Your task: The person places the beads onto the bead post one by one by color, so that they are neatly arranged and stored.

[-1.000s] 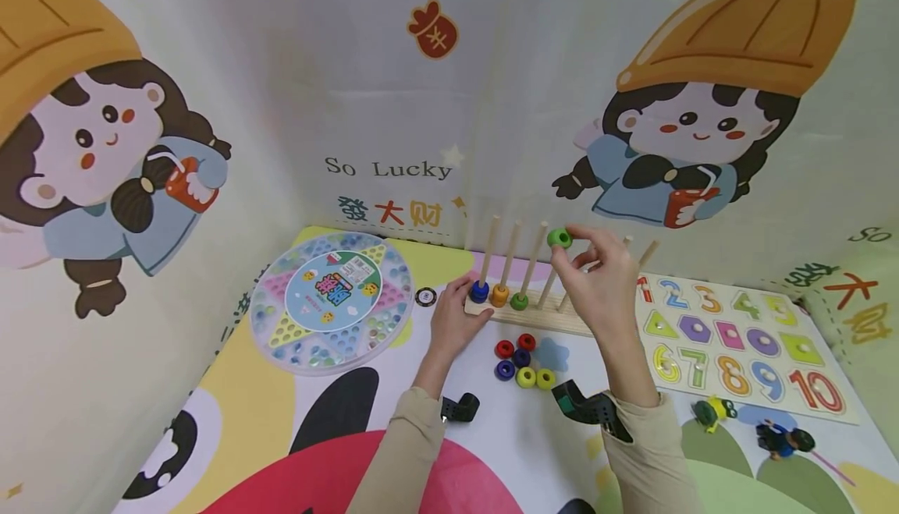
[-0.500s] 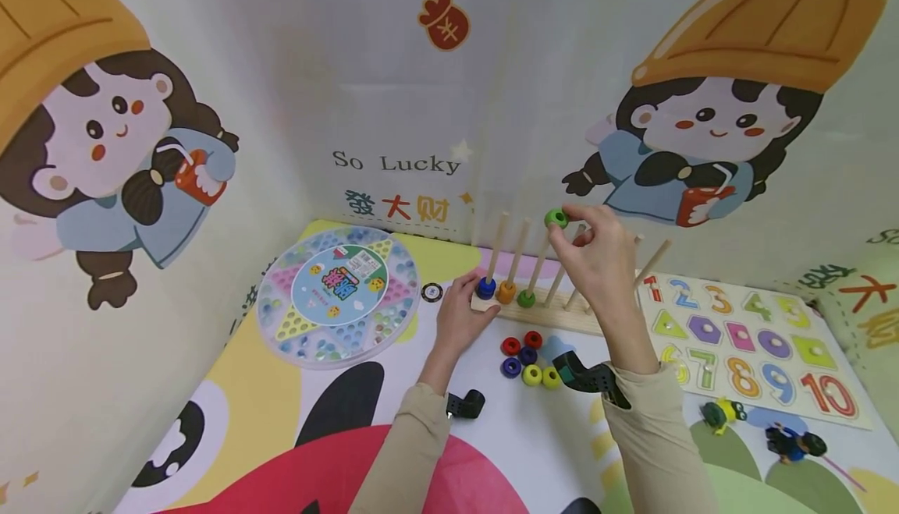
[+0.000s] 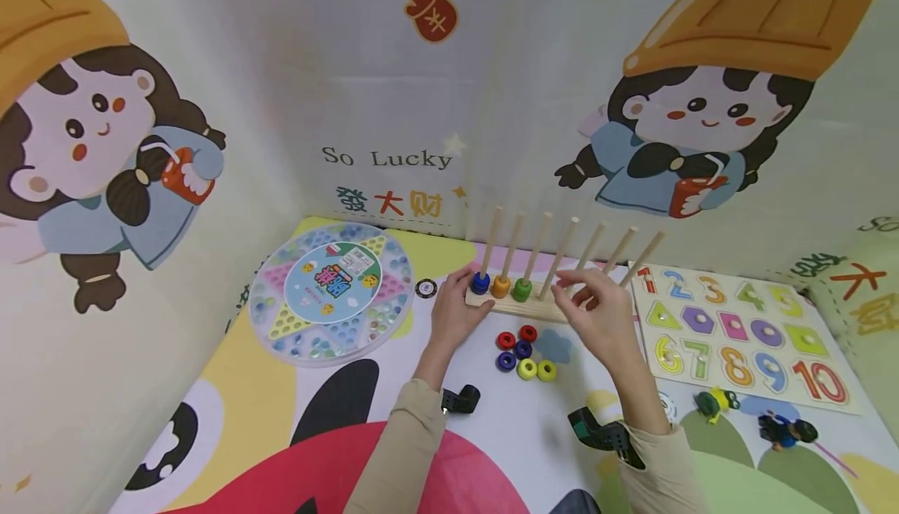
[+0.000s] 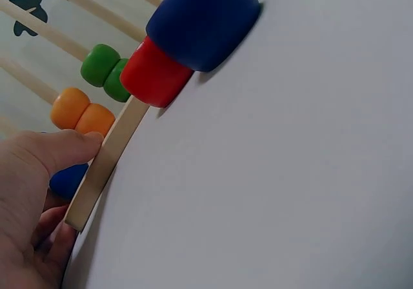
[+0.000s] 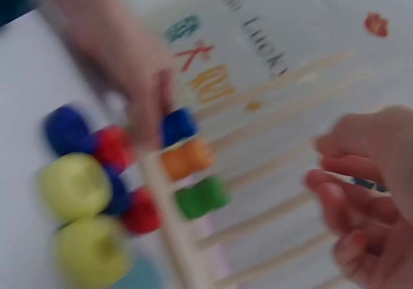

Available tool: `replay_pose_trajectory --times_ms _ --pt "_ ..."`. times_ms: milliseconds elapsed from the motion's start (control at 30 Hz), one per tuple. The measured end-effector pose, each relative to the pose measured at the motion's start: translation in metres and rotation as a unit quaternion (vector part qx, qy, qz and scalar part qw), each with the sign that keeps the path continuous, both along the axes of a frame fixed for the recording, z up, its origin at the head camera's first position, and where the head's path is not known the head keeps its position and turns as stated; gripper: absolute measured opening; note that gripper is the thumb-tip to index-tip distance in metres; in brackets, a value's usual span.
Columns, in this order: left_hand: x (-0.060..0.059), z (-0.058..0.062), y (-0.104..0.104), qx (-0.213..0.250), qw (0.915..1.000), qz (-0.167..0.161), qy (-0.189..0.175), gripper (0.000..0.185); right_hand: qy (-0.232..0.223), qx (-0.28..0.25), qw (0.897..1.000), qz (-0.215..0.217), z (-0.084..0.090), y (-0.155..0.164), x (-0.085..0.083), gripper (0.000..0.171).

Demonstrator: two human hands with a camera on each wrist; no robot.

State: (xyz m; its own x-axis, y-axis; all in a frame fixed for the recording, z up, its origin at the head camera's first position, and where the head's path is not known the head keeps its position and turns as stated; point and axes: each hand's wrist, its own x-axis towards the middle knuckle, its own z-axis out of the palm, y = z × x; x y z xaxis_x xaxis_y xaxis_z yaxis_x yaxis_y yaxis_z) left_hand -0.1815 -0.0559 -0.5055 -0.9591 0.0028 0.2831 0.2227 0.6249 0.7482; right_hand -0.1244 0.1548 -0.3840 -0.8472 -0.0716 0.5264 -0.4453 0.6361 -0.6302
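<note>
A wooden peg stand with several upright pegs stands at the back of the table. Its left end is gripped by my left hand, thumb on the front edge and fingers round behind. Blue beads sit on the leftmost peg, two orange beads on the second, and two green beads on the third. My right hand is beside the middle pegs, fingers loosely bent and holding nothing. In front of the stand lie loose red, blue and yellow beads.
To the left lies a round marble game board, with a small black-and-white disc next to it. A number and shape puzzle board lies right of the stand. Two small toy figures, one green-and-yellow and one dark, lie in front of that board.
My right hand held a green bead above the third peg. That bead now rests on the third peg, and the hand has let go and moved down and right. The left hand keeps its grip.
</note>
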Motion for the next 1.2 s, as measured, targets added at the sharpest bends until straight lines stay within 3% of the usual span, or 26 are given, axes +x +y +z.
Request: replay_pose_trajectory --times_ms 100,200,400,533,800,1200 --pt "0.0 0.002 -0.003 0.006 1.0 0.002 0.002 0.063 -0.09 0.029 0.995 0.044 -0.029 0.009 0.009 0.017" --pt "0.002 0.0 -0.007 0.007 1.0 0.005 0.005 0.063 -0.17 0.037 0.98 0.093 -0.05 0.018 0.021 0.02" --pt "0.004 -0.004 -0.011 0.008 0.9999 0.006 0.005 0.062 -0.258 0.029 0.953 0.159 -0.074 0.027 0.037 0.034" --pt "0.006 -0.005 -0.012 0.012 0.9999 0.005 -0.001 0.062 -0.265 0.037 0.95 0.16 -0.081 0.027 0.041 0.033" --pt "0.008 -0.003 -0.009 0.013 0.9999 0.006 -0.005 0.064 -0.247 0.038 0.958 0.143 -0.088 0.025 0.043 0.028" --pt "0.0 -0.003 0.0 0.021 0.9997 -0.005 -0.009 0.064 -0.229 0.021 0.968 0.104 -0.082 0.036 0.04 0.027"
